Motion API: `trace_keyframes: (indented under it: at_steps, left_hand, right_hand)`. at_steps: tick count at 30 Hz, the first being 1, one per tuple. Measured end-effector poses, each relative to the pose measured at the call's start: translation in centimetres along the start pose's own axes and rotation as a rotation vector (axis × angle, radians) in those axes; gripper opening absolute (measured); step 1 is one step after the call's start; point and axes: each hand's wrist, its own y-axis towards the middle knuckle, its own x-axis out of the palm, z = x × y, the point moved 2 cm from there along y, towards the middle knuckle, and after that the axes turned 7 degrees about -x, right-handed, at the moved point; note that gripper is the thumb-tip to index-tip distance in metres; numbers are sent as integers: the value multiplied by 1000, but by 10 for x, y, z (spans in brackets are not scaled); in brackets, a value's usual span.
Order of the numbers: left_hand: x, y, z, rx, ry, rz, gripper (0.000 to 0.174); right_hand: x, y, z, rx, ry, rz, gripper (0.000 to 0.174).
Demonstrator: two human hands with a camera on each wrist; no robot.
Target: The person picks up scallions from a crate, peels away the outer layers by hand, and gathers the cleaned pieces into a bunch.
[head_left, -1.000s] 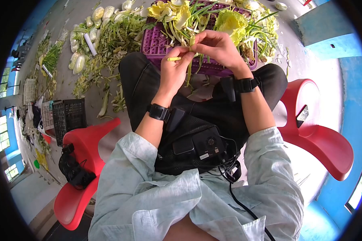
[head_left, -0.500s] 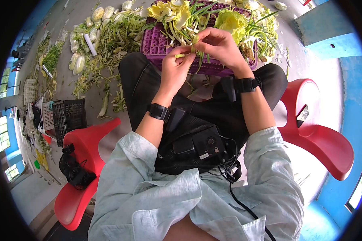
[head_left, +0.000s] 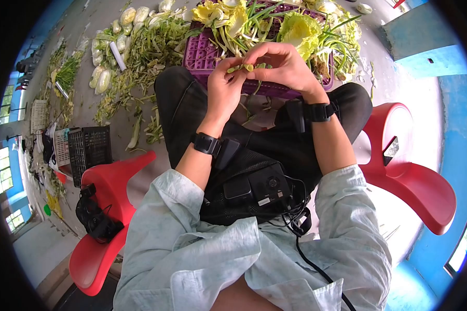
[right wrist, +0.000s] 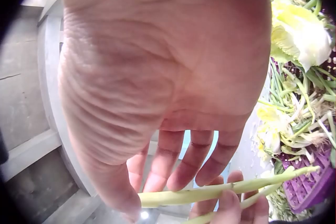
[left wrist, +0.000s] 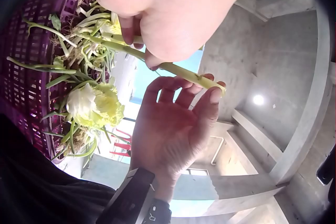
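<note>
Both hands meet over the near edge of a purple plastic crate (head_left: pixel 200 54). The left hand (head_left: pixel 224 89) pinches a pale green vegetable stalk (left wrist: pixel 178 70) partway along its length. A second, thinner stem (right wrist: pixel 258 196) lies against the left fingers in the right wrist view. At the stalk's thicker end, the right hand (head_left: pixel 288 70) grips it between thumb and fingertips, its other fingers loosely bent. The stalk's thin end points toward the crate. On top of the crate are yellow cabbage leaves (head_left: pixel 298 32) and green onions with roots (right wrist: pixel 310 140).
Cabbage heads (head_left: pixel 102 83) and a spread of leaf trimmings (head_left: pixel 155 49) lie on the floor to the left. Red plastic seats stand at the left (head_left: pixel 109 192) and right (head_left: pixel 399 150). A black crate (head_left: pixel 90 150) sits behind the left seat. Cables (head_left: pixel 296 223) hang at the lap.
The stalk between the hands has turned from upright to lying nearly level. The right hand has dropped slightly, and its thumb and index finger now form a wider arch.
</note>
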Motion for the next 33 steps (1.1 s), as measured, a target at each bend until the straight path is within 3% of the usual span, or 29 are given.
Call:
trace_keyframes:
  at_steps: [16, 33]
  left_hand:
    - [0, 1, -4, -3, -33, 7, 24]
    - [2, -1, -1, 6, -72, 54, 22]
  right_hand:
    - [-1, -1, 0, 40, 26, 1, 17]
    - [1, 0, 3, 32, -238, 51, 14]
